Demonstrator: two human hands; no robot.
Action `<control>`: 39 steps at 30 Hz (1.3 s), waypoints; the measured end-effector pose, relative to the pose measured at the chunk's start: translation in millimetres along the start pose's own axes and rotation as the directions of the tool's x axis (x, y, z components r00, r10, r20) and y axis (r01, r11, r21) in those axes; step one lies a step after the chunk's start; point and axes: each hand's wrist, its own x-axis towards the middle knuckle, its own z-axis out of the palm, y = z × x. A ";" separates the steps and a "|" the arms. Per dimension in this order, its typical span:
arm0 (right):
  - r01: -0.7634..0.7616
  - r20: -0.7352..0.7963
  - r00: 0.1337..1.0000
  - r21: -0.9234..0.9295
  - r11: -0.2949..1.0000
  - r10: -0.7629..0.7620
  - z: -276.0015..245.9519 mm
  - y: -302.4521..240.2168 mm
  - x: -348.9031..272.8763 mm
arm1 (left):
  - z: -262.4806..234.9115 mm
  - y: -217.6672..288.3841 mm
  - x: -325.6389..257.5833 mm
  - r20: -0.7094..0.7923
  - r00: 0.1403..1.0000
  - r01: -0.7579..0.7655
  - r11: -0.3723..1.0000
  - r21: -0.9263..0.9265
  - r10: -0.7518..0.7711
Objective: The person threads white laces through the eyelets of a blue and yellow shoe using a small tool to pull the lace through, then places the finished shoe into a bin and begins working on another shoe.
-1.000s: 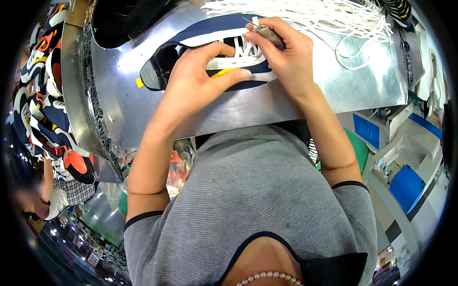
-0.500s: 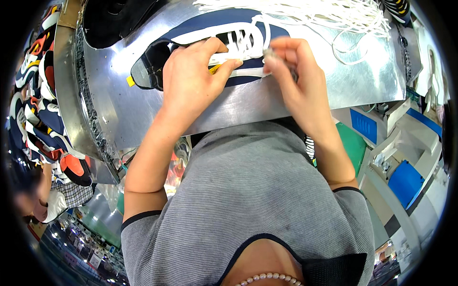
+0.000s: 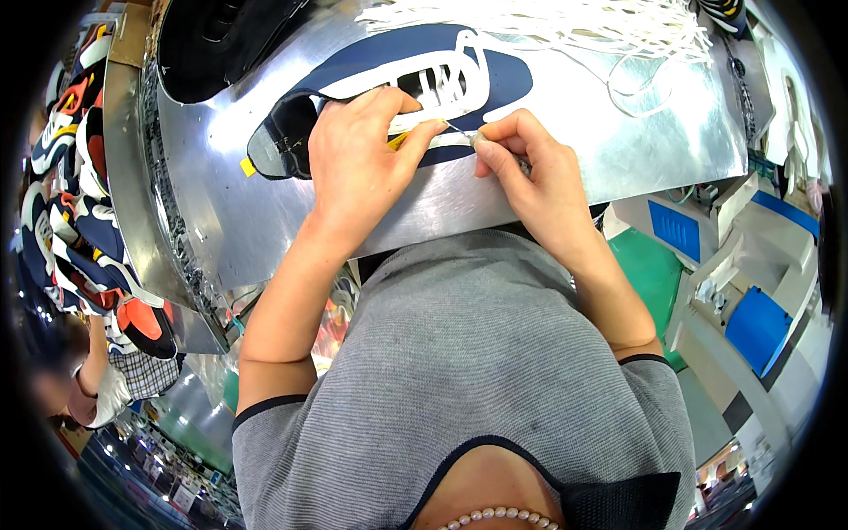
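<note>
A navy and white shoe upper [image 3: 380,60] with a yellow tab at its heel lies on the metal tabletop, toe to the right. My left hand [image 3: 358,163] is closed on its near side by the lace opening, thumb and fingers pinching the white eyelet edge. A white shoelace [image 3: 483,66] crosses the opening and loops over the toe end. My right hand [image 3: 534,172] pinches a thin metal pointed tool [image 3: 459,132], its tip reaching toward my left thumb at the eyelet edge. The tool's far end is hidden in my palm.
Loose white laces [image 3: 565,31] are heaped at the table's far right. A black shoe-shaped piece [image 3: 221,44] sits at the far left. Many shoe uppers [image 3: 75,203] are piled beyond the left edge of the metal table [image 3: 618,163]. Someone with a checked garment [image 3: 150,374] is at lower left.
My right hand has moved left and nearer to me, bringing the thin tool up to my left thumb. My left hand keeps its grip while the view shifts slightly.
</note>
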 end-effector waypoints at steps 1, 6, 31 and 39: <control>0.001 -0.005 1.000 0.003 1.000 -0.001 0.3 0.2 0.7 | -0.1 0.3 -0.5 0.012 1.000 0.011 1.000 -0.003 -0.011; -0.017 -0.014 1.000 -0.003 1.000 0.017 2.7 5.2 4.8 | 3.2 -0.5 -2.4 0.023 1.000 -0.020 1.000 -0.017 0.020; 0.372 0.300 0.924 -0.566 0.735 -0.236 6.5 -40.8 37.4 | -5.4 -6.8 -36.6 -0.189 0.899 -0.366 0.915 0.171 0.395; 0.460 -0.109 0.877 -0.096 0.883 -0.468 -103.9 -93.2 67.9 | -12.0 -3.0 -28.1 -0.079 0.933 -0.350 0.936 0.034 0.352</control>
